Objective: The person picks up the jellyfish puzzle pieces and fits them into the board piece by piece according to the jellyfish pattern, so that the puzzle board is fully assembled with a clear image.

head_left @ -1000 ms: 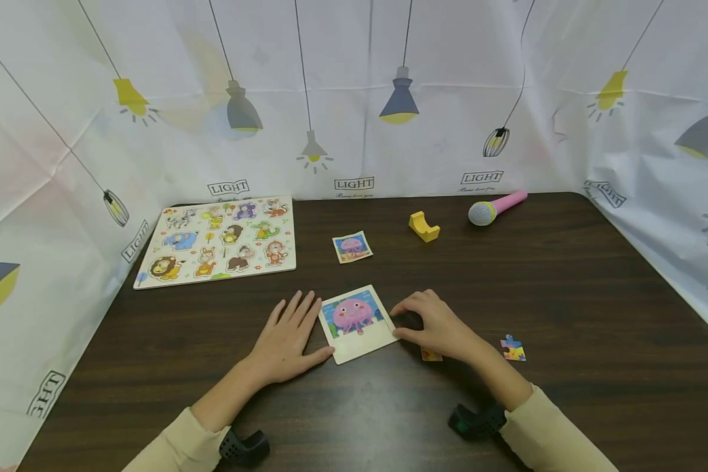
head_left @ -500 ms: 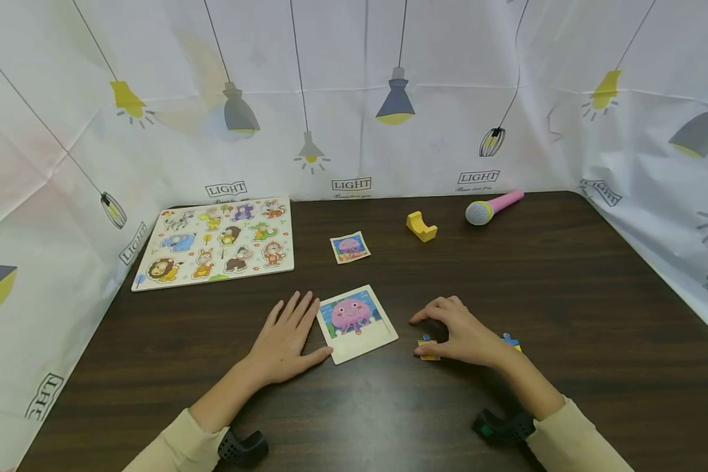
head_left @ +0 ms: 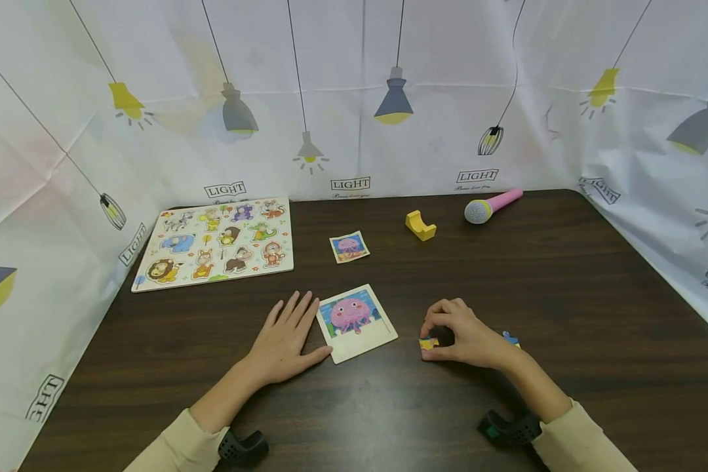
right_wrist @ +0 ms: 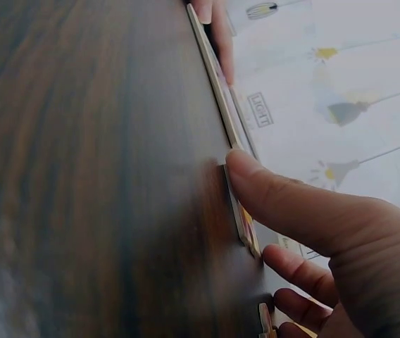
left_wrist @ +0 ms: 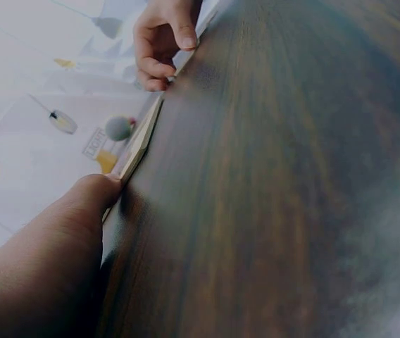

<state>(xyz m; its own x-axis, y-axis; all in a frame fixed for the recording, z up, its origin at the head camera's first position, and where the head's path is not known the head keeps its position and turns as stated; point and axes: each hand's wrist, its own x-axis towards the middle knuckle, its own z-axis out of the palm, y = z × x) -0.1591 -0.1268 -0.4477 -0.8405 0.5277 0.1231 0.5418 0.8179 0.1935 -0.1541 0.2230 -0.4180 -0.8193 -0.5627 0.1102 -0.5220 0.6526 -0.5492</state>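
My left hand [head_left: 286,341] lies flat on the table with straight fingers. Its fingertip and thumb touch the left edge of a small jigsaw board [head_left: 362,344], whose upper part shows a pink octopus and whose lower part is bare. To the board's right, my right hand [head_left: 469,337] pinches a yellow and pink puzzle piece [head_left: 428,343] between thumb and fingers, at the table top. In the right wrist view the thumb [right_wrist: 277,201] rests on one edge of that piece [right_wrist: 242,218]. Another puzzle piece [head_left: 511,339] lies partly hidden behind the right wrist.
A small octopus picture card [head_left: 349,247] lies beyond the board. Farther back are a yellow curved block [head_left: 421,225] and a pink toy microphone [head_left: 492,206]. A large animal puzzle board [head_left: 212,246] occupies the back left. A printed cloth [head_left: 330,78] hangs behind the table.
My right hand has moved right, off the jigsaw board's edge, and its fingers have closed on the yellow and pink puzzle piece. The left hand stays in place.
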